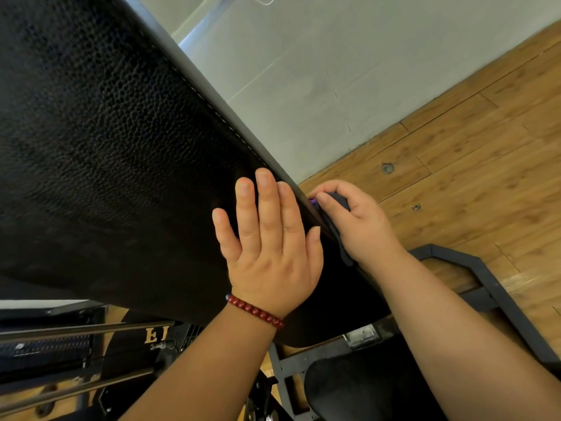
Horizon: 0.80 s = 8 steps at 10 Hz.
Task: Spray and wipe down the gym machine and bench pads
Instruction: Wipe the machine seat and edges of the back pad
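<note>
The left hand [273, 247] lies flat, fingers straight, on the black pebbled-leather bench pad [121, 132]. The right hand [361, 223] curls around a dark grey cloth [344, 250], pressing it against the pad's side edge.

Big black bench pad [121, 147] sat tilted, bumpy skin, white stitch line along edge. Left hand [273, 247] lay flat on it, fingers straight. Dark cloth [341, 201] touched pad edge, under curled fingers of right hand [361, 226]. Wood floor [470, 132] lay beyond right fingers. Dark metal frame [485, 278] stood on it.
</note>
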Motion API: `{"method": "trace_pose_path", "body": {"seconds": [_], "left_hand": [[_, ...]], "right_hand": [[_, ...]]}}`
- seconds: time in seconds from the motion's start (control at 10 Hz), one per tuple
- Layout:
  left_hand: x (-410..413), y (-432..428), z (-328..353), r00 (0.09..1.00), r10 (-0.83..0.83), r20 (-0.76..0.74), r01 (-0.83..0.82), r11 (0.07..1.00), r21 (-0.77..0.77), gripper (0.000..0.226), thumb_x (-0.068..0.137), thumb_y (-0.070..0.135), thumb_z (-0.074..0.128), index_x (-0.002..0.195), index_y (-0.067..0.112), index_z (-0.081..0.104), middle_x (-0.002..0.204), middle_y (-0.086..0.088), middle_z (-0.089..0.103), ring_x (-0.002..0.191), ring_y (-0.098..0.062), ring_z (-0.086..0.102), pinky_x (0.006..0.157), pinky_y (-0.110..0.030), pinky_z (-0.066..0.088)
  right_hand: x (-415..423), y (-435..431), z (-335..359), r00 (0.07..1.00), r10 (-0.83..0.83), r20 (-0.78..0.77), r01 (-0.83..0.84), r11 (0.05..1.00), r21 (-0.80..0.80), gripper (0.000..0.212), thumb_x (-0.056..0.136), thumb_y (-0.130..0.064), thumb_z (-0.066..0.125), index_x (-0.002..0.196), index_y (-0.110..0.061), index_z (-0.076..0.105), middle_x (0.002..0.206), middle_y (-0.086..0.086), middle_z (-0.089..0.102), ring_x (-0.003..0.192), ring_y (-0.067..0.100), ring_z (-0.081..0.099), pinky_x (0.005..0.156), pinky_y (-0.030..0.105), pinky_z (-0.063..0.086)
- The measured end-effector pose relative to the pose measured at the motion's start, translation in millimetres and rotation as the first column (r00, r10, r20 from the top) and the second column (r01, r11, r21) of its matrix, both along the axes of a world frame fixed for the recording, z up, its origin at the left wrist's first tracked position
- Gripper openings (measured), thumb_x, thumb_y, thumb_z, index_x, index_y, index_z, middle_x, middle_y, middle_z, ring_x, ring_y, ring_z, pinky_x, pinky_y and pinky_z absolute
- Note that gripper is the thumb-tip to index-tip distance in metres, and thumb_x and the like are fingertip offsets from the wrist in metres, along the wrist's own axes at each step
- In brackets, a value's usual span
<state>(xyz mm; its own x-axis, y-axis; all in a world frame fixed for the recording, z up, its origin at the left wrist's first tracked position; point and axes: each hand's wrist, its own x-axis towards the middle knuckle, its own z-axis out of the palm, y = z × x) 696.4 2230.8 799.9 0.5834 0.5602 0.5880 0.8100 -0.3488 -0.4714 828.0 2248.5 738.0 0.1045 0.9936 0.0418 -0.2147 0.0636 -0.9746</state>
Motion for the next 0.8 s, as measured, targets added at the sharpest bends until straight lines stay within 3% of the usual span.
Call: {"method": "trace_pose_path", "body": {"seconds": [0.2, 0.4, 0.6, 0.7, 0.8], "left_hand": [[0, 0, -1, 1.000, 0.001, -0.009, -0.001, 1.000, 0.010, 0.078, 0.098, 0.040, 0.039, 0.153, -0.002, 0.002, 0.160, -0.015, -0.016, 0.149, -0.031, -0.012, 0.120, -0.050, -0.008], [0, -1, -4, 1.000, -0.010, -0.013, 0.010, 1.000, 0.006, 0.077, 0.098, 0.039, 0.038, 0.153, -0.001, 0.001, 0.160, -0.015, -0.016, 0.149, -0.031, -0.012, 0.120, -0.049, -0.007], [0, 0, -6, 1.000, -0.012, -0.022, 0.012, 1.000, 0.015, 0.078, 0.098, 0.040, 0.040, 0.153, -0.001, 0.004, 0.161, -0.015, -0.015, 0.149, -0.031, -0.011, 0.120, -0.049, -0.007], [-2, -1, -7, 1.000, -0.009, -0.026, 0.009, 1.000, 0.017, 0.078, 0.098, 0.040, 0.040, 0.153, -0.001, 0.004, 0.161, -0.015, -0.015, 0.149, -0.031, -0.011, 0.120, -0.049, -0.007], [-1, -1, -8, 0.999, -0.011, -0.035, 0.012, 1.000, 0.017, 0.078, 0.097, 0.040, 0.040, 0.153, -0.002, 0.003, 0.161, -0.015, -0.015, 0.149, -0.031, -0.012, 0.120, -0.049, -0.007]], "right_hand": [[8, -17, -37, 0.991, 0.106, 0.085, -0.093, 0.985, -0.144, 0.024, 0.100, -0.017, 0.052, 0.088, -0.032, 0.066, 0.091, -0.011, 0.068, 0.091, 0.001, 0.062, 0.083, 0.027, 0.043], [3, -7, -8, 0.998, -0.032, 0.062, 0.031, 0.999, 0.012, 0.018, 0.096, -0.026, 0.052, 0.092, -0.036, 0.066, 0.099, -0.010, 0.068, 0.101, 0.009, 0.062, 0.089, 0.029, 0.048], [8, -23, -47, 0.986, 0.074, 0.152, -0.051, 0.988, -0.149, 0.028, 0.099, -0.017, 0.054, 0.087, -0.040, 0.064, 0.095, -0.013, 0.066, 0.097, 0.000, 0.060, 0.089, 0.028, 0.045], [10, -22, -48, 0.981, 0.115, 0.157, -0.083, 0.977, -0.195, 0.025, 0.099, -0.019, 0.054, 0.087, -0.038, 0.065, 0.095, -0.010, 0.066, 0.097, 0.008, 0.061, 0.089, 0.033, 0.047], [11, -19, -31, 0.989, 0.051, 0.141, -0.035, 0.993, -0.113, 0.024, 0.098, -0.018, 0.056, 0.090, -0.038, 0.066, 0.097, -0.011, 0.066, 0.098, 0.004, 0.060, 0.086, 0.024, 0.045]]}}
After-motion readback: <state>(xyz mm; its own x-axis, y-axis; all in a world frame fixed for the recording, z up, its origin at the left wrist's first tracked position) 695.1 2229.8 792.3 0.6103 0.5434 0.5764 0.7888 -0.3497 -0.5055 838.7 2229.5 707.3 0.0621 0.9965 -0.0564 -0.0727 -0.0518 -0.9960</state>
